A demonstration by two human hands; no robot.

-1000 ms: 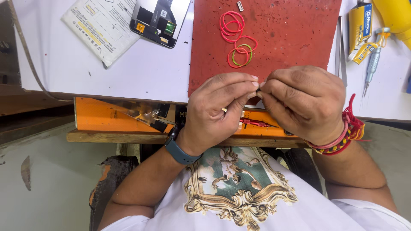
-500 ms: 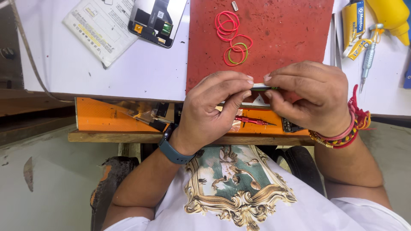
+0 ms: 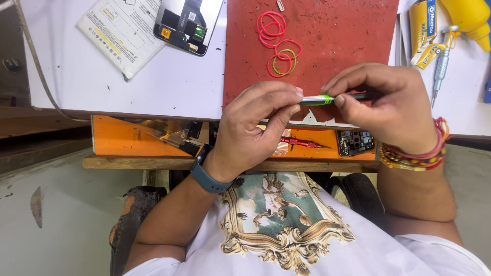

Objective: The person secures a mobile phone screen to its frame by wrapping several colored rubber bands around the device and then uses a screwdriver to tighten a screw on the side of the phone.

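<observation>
Both my hands hold a thin pen-like tool (image 3: 319,99) with a silver tip end, a green band and a black shaft, level above the near edge of a red work mat (image 3: 348,36). My left hand (image 3: 250,133), with a blue watch on its wrist, pinches the silver end between thumb and fingers. The black shaft sits in the fingertips of my right hand (image 3: 394,107), which wears red and yellow thread bands on its wrist. Part of the shaft is hidden under the right fingers.
Red and green rubber bands (image 3: 279,43) lie on the mat. An opened phone (image 3: 186,20) and a white packet (image 3: 120,36) lie at the left. An orange drawer (image 3: 128,138) holds a red tool (image 3: 302,143) and a phone part (image 3: 355,141). A yellow bottle (image 3: 468,15), tube (image 3: 422,30) and screwdriver (image 3: 441,64) are at the right.
My hands were pressed together over something small; they have drawn apart sideways, and the thin tool now shows between them.
</observation>
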